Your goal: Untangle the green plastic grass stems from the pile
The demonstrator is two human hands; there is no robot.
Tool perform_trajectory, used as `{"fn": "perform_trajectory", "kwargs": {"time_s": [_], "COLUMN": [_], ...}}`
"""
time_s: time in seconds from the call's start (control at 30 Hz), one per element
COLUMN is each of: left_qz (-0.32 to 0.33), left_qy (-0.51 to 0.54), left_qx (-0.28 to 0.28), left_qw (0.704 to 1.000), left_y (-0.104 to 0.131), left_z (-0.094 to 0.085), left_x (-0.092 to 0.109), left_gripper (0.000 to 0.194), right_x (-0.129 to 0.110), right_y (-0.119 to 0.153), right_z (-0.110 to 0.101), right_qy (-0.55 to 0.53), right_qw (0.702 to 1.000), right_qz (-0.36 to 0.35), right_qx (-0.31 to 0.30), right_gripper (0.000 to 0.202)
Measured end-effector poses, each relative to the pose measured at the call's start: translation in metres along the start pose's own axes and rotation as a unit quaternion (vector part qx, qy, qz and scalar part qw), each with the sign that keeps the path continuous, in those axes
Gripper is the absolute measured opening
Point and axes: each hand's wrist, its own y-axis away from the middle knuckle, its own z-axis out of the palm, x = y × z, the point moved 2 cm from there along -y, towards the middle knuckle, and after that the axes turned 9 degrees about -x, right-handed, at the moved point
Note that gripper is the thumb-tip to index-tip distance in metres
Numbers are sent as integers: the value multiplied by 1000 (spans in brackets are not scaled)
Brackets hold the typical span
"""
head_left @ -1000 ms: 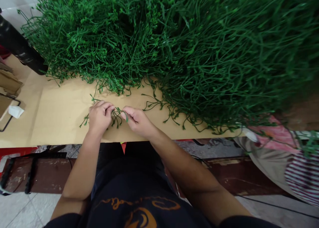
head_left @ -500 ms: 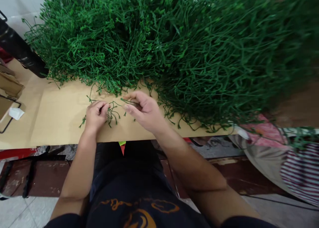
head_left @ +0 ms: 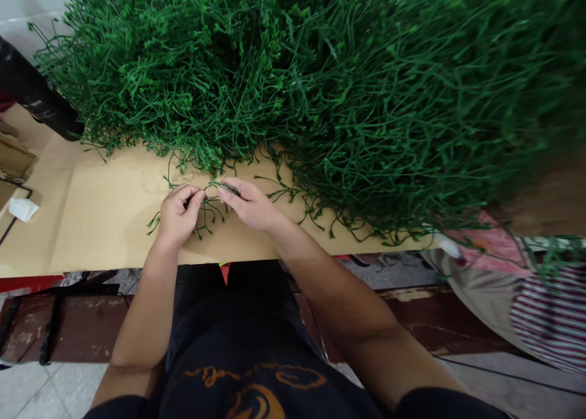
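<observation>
Thin green plastic stems point(head_left: 205, 214) fan out from the fingers of my left hand point(head_left: 179, 214), which is pinched closed on them just above the cardboard surface point(head_left: 105, 218). Close beside it on the right, my right hand point(head_left: 247, 204) grips another green stem point(head_left: 218, 183) between thumb and fingers, its tip pointing toward the left hand. The fingertips of the two hands are a small gap apart. Behind both hands rises a large heap of the same green stems point(head_left: 238, 71), with loose ends lying on the cardboard.
A black bottle point(head_left: 39, 93) leans at the far left, near a cardboard box point(head_left: 16, 157) and a white scrap point(head_left: 24, 208). At the right edge are a pink cloth point(head_left: 494, 245) and a person's striped clothing point(head_left: 549, 315).
My right hand has moved left, closer to my left hand, and its fingers have closed more on the stem. A branched stem now shows on the cardboard right of it.
</observation>
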Motion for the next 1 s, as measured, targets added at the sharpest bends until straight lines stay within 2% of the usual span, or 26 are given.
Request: {"fn": "perform_trajectory", "kwargs": {"time_s": [0.13, 0.2, 0.3, 0.4, 0.5, 0.57, 0.73, 0.8, 0.9, 1.0], "left_qz": [6, 8, 10, 12, 5, -3, -20, -35, -81, -133], "left_qy": [-3, 1, 9, 14, 11, 6, -21, -58, -122, -113], "left_qx": [-10, -12, -14, -16, -14, -11, 1, 13, 49, 95], "left_qw": [1000, 1000, 1000, 1000, 1000, 1000, 1000, 998, 988, 980], "left_y": [0, 1, 1, 1, 1, 2, 0, -1, -4, -4], "left_z": [1, 1, 1, 1, 0, 1, 1, -1, -10, -19], "left_x": [0, 0, 0, 0, 0, -1, -4, -9, -21, -32], "left_gripper": [19, 20, 20, 20, 20, 19, 18, 17, 16, 16], "right_x": [6, 8, 8, 3, -2, -3, -4, -10, -33, -64], "right_y": [0, -1, -3, -4, -3, -3, 2, 8, 22, 37], "right_z": [3, 5, 9, 9, 6, 5, 8, 12, 17, 8], "right_qy": [-28, -48, -56, -50, -47, -39, -70, -77, -96, -29], "right_qw": [998, 997, 997, 998, 999, 999, 997, 995, 988, 984], "right_qz": [4, 19, 46, 34, 5, -6, -30, -45, -100, -161], "right_qx": [60, 66, 32, -16, -12, -2, -24, -36, -64, -63], "right_gripper": [18, 23, 42, 39, 34, 35, 45, 47, 44, 40]}}
